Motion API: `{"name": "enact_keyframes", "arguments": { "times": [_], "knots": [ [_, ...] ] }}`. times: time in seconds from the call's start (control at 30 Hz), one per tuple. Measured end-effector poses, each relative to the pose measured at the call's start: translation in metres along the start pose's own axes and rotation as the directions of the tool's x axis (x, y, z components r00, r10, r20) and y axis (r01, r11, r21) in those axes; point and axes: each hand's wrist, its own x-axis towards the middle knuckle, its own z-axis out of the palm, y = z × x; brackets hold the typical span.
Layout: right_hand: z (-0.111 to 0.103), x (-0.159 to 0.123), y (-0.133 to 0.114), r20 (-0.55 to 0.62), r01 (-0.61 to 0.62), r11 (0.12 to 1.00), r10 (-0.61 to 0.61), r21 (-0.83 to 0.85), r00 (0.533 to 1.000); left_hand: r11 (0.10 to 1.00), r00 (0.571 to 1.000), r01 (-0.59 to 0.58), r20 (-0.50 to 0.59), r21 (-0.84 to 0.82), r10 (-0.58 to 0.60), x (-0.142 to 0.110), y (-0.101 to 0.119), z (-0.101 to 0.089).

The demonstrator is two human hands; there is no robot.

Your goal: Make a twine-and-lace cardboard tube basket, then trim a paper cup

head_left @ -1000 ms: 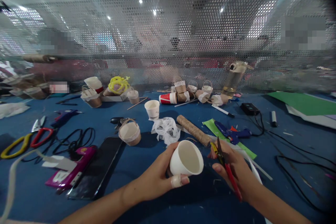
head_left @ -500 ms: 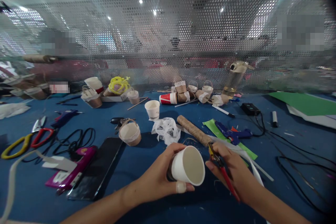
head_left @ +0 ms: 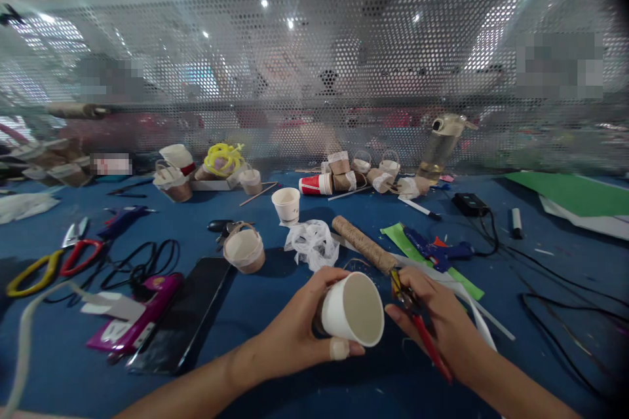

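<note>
White cup (head_left: 351, 309), red and yellow pliers (head_left: 426, 338), blue table (head_left: 191, 224), green sheet (head_left: 570, 194)

White cup (head_left: 352, 309) in left hand (head_left: 297, 334), pliers (head_left: 425, 340) in right hand (head_left: 449, 324)

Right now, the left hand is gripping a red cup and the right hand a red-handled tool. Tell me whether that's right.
Not quite: the head view shows that the cup in the left hand is white. The right hand does hold a red-handled tool.
</note>
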Motion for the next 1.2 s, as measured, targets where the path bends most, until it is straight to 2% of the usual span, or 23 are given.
{"name": "enact_keyframes", "arguments": {
  "times": [0.17, 0.5, 0.67, 0.9, 1.1, 1.2],
  "knots": [
    [0.0, 0.002, -0.001, 0.021, -0.019, 1.0, 0.019, -0.008, 1.0, 1.0, 1.0, -0.021, 0.013, 0.014, 0.021, 0.0, 0.001, -0.001],
    [0.0, 0.002, -0.002, -0.051, 0.029, 0.999, -0.031, -0.028, 0.998, 0.997, 1.0, -0.013, -0.017, 0.077, 0.014, -0.001, -0.002, -0.001],
    [0.003, 0.001, 0.001, -0.031, 0.014, 0.999, -0.015, -0.035, 0.999, 0.999, 1.0, -0.024, -0.002, 0.046, 0.024, -0.001, -0.003, -0.001],
    [0.004, 0.002, 0.002, -0.019, 0.06, 0.997, -0.061, -0.043, 0.998, 0.998, 0.998, -0.055, -0.002, 0.014, 0.055, 0.0, -0.004, 0.0],
    [0.004, 0.003, 0.002, -0.034, 0.08, 0.995, -0.083, -0.067, 0.996, 0.981, 0.987, -0.155, -0.034, 0.12, 0.16, -0.001, -0.008, -0.003],
    [0.005, 0.003, 0.003, -0.025, 0.081, 0.995, -0.083, -0.064, 0.996, 0.977, 0.985, -0.163, -0.04, 0.137, 0.169, -0.001, -0.01, -0.003]
  ]
}}
